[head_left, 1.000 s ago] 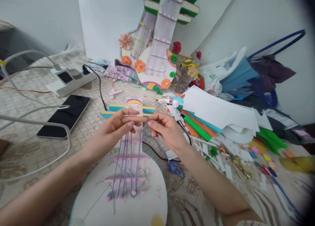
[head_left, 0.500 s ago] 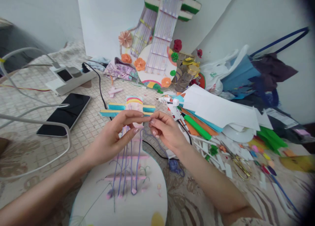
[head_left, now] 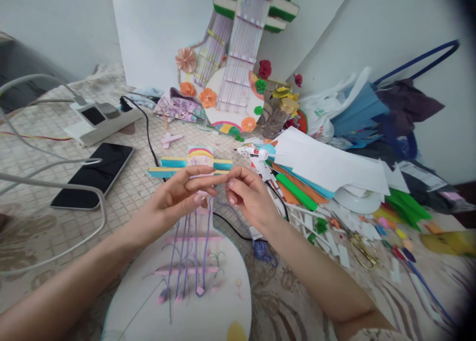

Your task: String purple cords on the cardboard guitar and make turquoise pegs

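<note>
A white cardboard guitar point(head_left: 201, 317) with pink strips, a rainbow head and blue-and-yellow side bars lies below my hands. Purple yarn strings point(head_left: 196, 254) run up its body and neck. My left hand point(head_left: 174, 197) hovers over the neck, fingers stretched out and thumb apart. At its fingertips, my right hand point(head_left: 251, 195) is closed in a pinch, touching the left hand's longest finger; whatever lies in the pinch is too small to make out. A loose yarn strand trails under the right hand towards a small purple yarn ball point(head_left: 263, 250) beside the body.
Two decorated cardboard guitars point(head_left: 241, 58) stand against the wall. A glue gun point(head_left: 256, 153), paper sheets point(head_left: 327, 162), scraps and gold-handled scissors point(head_left: 364, 252) lie on the right. On the left are a phone point(head_left: 94, 175), a power strip point(head_left: 102, 125) and looping cables.
The view has shifted slightly, so things on the table sit a little further left. My hands keep nearly the same pose, with the left fingers slightly straighter.
</note>
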Demonstrator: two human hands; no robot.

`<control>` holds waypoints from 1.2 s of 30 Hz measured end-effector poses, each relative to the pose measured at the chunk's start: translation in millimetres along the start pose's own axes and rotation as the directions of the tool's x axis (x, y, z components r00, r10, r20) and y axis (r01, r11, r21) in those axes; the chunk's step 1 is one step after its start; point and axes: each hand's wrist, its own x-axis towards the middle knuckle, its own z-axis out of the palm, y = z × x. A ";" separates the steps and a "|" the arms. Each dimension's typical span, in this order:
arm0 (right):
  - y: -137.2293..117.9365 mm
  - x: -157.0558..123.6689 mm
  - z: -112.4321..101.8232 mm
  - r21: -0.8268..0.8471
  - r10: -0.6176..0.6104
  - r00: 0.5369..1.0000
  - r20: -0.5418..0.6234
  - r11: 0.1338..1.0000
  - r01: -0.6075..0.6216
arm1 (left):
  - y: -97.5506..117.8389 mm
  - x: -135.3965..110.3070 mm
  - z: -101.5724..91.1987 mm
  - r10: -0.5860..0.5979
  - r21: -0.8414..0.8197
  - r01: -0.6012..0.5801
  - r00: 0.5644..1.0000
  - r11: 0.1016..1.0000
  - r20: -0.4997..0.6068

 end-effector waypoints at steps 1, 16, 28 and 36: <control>1.1 0.6 -0.4 -0.006 0.007 1.000 -0.007 1.000 -0.007 | 0.8 0.1 1.1 -0.011 -0.039 0.011 1.000 0.999 -0.009; -9.8 0.0 -6.7 -0.175 -0.077 0.996 0.054 0.981 0.086 | -0.6 4.2 -0.7 -0.173 -0.310 0.142 0.982 0.940 -0.075; -8.8 -2.6 -7.1 -0.391 -0.138 0.990 0.016 0.911 0.134 | -1.3 0.7 -3.7 -0.074 -0.022 0.073 0.996 0.997 -0.049; -6.7 -1.6 -6.6 -0.425 -0.158 0.987 0.033 0.891 0.157 | -0.8 1.3 -0.4 -0.068 -0.024 0.066 0.996 0.997 -0.064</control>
